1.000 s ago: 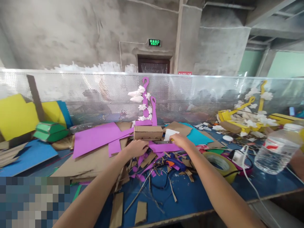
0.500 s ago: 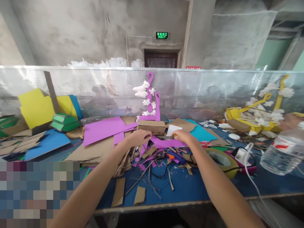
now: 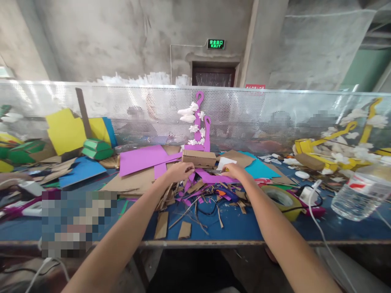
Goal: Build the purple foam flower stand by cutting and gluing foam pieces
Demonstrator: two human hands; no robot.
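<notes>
My left hand (image 3: 180,171) is closed with its fingers pressed on purple card just in front of a small brown cardboard box (image 3: 199,158). My right hand (image 3: 233,171) is closed around a tool with a yellow bit showing at the fingers; its blade lies along a purple card strip (image 3: 214,178). A white paper piece (image 3: 225,163) lies just beyond the right hand. Behind the box stands a purple card model with white paper flowers (image 3: 197,122). Purple and brown offcuts (image 3: 195,193) litter the blue table (image 3: 244,232) below both hands.
A large purple sheet (image 3: 142,158) lies left of the box. Tape roll (image 3: 279,198), white charger and cable (image 3: 308,195) and a water bottle (image 3: 357,194) sit at right. Yellow and green card shapes (image 3: 76,136) stand at left. A perforated metal screen (image 3: 275,118) runs along the back.
The view has pulled back and lower, so the table's front edge now shows. Both hands stay at the box and the purple strip, barely shifted.
</notes>
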